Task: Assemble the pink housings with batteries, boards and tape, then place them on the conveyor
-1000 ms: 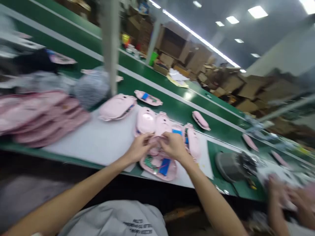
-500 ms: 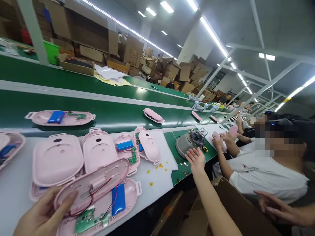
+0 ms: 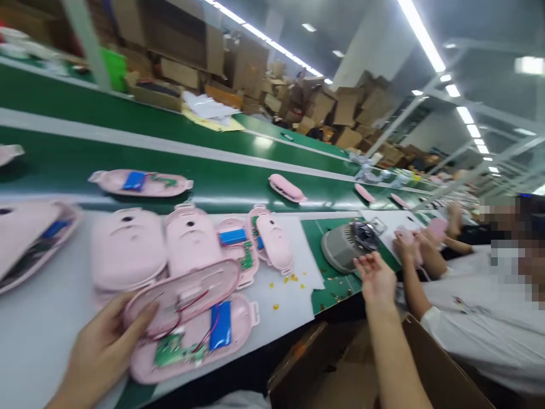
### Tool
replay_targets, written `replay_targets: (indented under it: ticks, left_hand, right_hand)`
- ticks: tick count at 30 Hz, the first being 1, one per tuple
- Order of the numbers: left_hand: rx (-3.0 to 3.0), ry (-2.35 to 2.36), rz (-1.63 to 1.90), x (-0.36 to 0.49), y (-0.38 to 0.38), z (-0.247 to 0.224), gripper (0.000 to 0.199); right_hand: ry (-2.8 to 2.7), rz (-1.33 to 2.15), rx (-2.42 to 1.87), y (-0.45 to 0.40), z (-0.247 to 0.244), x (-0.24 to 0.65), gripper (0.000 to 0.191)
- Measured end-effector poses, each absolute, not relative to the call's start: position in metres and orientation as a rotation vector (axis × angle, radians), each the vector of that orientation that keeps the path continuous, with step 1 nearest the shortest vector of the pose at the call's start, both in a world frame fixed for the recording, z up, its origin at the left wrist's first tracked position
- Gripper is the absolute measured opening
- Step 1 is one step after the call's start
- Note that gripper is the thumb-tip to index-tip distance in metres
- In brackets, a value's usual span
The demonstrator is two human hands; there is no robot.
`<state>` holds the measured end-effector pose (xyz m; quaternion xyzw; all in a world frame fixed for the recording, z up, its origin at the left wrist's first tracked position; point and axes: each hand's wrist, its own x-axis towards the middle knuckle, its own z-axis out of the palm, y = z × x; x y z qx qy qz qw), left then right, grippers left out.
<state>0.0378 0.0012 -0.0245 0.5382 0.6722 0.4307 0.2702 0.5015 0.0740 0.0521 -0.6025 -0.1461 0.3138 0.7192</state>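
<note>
My left hand [image 3: 104, 343] pinches a pink plastic shell cover [image 3: 191, 292] by its left end, inner side facing me. Red and black wires run from the cover to a pink shell base [image 3: 147, 363] below. Inside that base sit a green circuit board [image 3: 168, 349] and a blue battery pack [image 3: 220, 325]. My right hand [image 3: 378, 278] is stretched out, palm up, fingers apart and slightly curled, with nothing visible in it. Its fingertips are close to a grey rounded machine [image 3: 340, 250]; whether they touch it, I cannot tell.
Several pink shells, such as a closed one [image 3: 128, 250] and an open one [image 3: 238, 244], lie on a white sheet [image 3: 42, 335]. Yellow scraps [image 3: 292, 278] dot it. More shells rest on the green belt [image 3: 230, 196]. A cardboard box [image 3: 315, 369] stands below; a co-worker [image 3: 477, 307] sits at right.
The view has swung left, so the scene sits further right in the picture. My right hand's fingers have curled a little and lie nearer the grey machine. My left hand keeps the shell cover.
</note>
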Motion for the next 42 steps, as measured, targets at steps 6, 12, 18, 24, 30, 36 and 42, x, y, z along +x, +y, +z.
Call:
replay_targets:
  ticks: [6, 12, 18, 24, 30, 36, 42]
  left_hand:
    - [1.17, 1.387, 1.3, 0.051, -0.008, -0.019, 0.044]
    - [1.083, 1.141, 1.381, 0.057, -0.016, -0.024, 0.03]
    - [1.168, 1.174, 1.397, 0.057, -0.019, -0.027, 0.025]
    - [1.213, 1.2, 1.393, 0.055, -0.022, -0.029, 0.025]
    - [1.232, 1.271, 1.38, 0.056, -0.023, -0.029, 0.025]
    - [1.246, 1.303, 1.372, 0.052, -0.026, -0.024, 0.023]
    - [1.353, 1.437, 1.329, 0.047, -0.024, -0.015, 0.031]
  right_hand:
    - [-1.597, 0.812, -1.321, 0.047, 0.066, 0.354, 0.018]
    - [-2.705, 0.358, -0.863, 0.041, 0.061, 0.215, 0.019]
    - [-2.787, -0.079, -0.944, 0.045, 0.035, 0.204, 0.02]
    - [-2.708, -0.018, -0.966, 0.04, 0.029, 0.201, 0.019]
    - [-2.603, -0.043, -0.946, 0.041, 0.02, 0.199, 0.017]
    - [-2.31, 0.105, -1.198, 0.053, 0.03, 0.205, 0.031]
    - [-2.38, 0.244, -1.152, 0.065, 0.041, 0.216, 0.022]
